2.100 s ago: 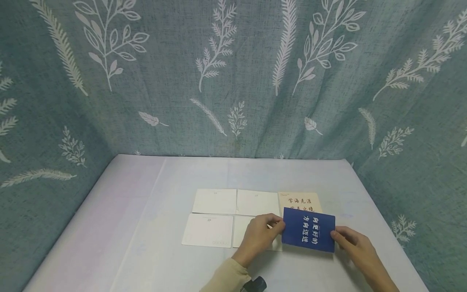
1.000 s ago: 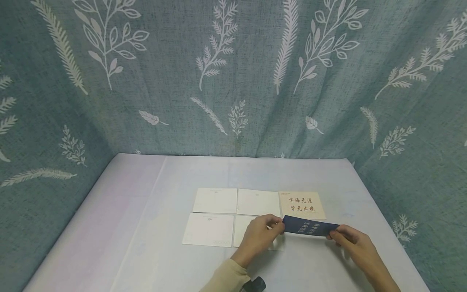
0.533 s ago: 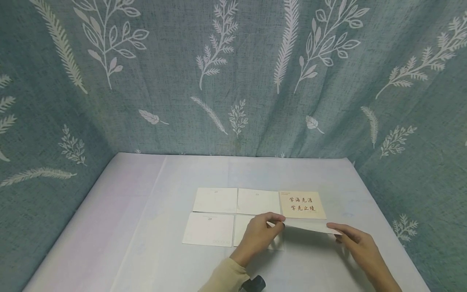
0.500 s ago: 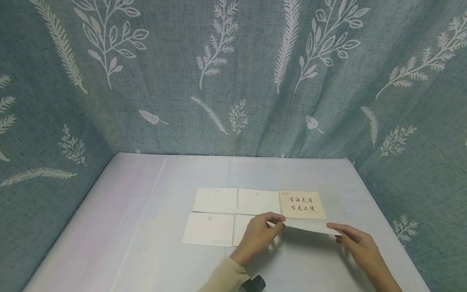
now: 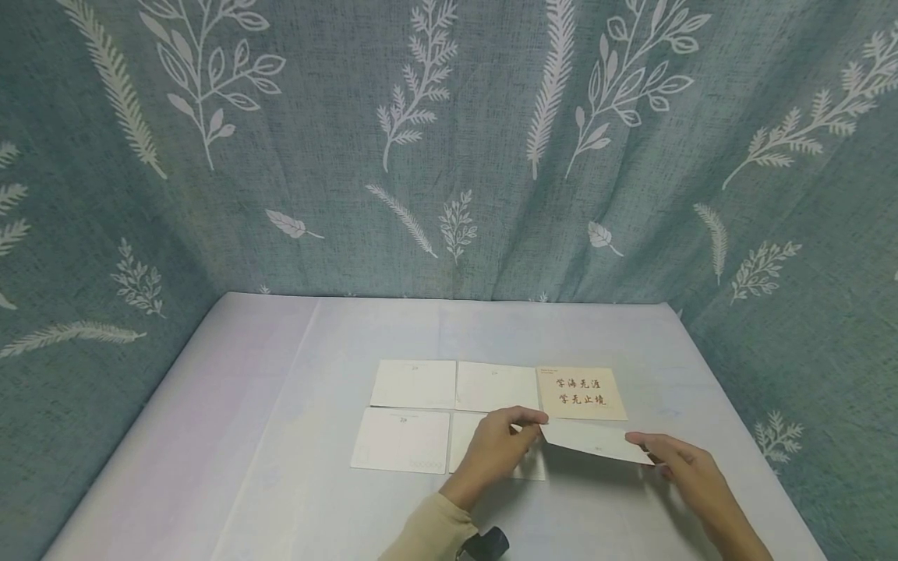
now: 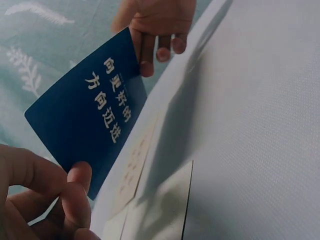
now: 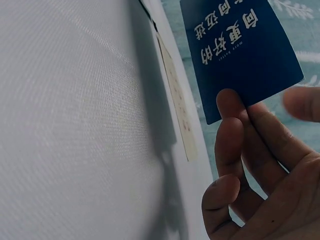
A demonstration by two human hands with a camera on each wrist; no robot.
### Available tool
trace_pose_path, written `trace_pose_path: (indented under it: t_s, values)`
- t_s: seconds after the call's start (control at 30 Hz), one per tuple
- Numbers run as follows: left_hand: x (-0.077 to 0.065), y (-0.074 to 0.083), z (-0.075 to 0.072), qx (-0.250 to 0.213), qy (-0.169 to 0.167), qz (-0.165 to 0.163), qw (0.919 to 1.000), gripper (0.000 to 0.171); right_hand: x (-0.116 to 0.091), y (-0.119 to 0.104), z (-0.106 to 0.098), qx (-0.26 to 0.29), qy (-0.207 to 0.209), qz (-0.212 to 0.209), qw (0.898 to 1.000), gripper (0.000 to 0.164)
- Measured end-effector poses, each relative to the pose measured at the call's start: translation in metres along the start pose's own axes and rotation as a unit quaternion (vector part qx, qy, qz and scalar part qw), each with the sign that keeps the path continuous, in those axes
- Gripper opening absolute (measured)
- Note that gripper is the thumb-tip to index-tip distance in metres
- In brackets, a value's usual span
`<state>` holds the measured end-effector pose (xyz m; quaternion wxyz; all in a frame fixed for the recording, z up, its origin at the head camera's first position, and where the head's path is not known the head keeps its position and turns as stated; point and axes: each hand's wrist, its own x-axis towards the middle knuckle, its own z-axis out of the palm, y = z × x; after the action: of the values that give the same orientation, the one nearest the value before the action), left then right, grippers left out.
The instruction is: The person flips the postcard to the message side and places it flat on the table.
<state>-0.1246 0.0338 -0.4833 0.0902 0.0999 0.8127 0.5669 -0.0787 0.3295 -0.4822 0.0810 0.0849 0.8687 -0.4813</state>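
A postcard is held above the table, white side up and tilted in the head view. Its blue face with white characters shows in the left wrist view, as the same postcard, and in the right wrist view. My left hand pinches its left end between thumb and finger. At the other end my right hand holds a corner between its fingers, one fingertip on the blue face; the blurred thumb stands apart from it. Just beyond lies a cream postcard with brown characters.
White postcards lie in two rows on the pale table: two at the back, and a front-left one. Another white card is partly under my left hand. A patterned green curtain surrounds the table.
The held postcard has been turned over between both hands: its blue face was up, then edge-on, and now its white side faces up. My right fingers have shifted at its corner.
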Motion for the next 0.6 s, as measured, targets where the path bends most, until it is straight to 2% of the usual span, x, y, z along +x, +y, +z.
trace_pose_path:
  t_s: [0.1,0.3,0.43,0.6]
  values:
    - [0.0001,0.0000,0.0001,-0.004,0.001,-0.006,1.0000,0.020,0.0005,-0.0005,0.0004,0.000,0.001,-0.008,1.000,0.048]
    - [0.0002,0.0001,-0.0005,-0.003,0.005,-0.014,0.9999,0.025,0.0009,-0.0006,0.0030,-0.034,0.009,-0.026,0.999,0.047]
    - [-0.0001,-0.0012,-0.0002,0.019,0.005,0.002,0.9998,0.034,0.0015,-0.0025,0.0048,-0.027,0.008,-0.004,1.000,0.052]
    - [-0.0017,-0.0014,0.0008,0.035,0.012,0.023,0.9991,0.029,0.0007,-0.0034,0.0068,-0.012,0.011,0.000,1.000,0.052]
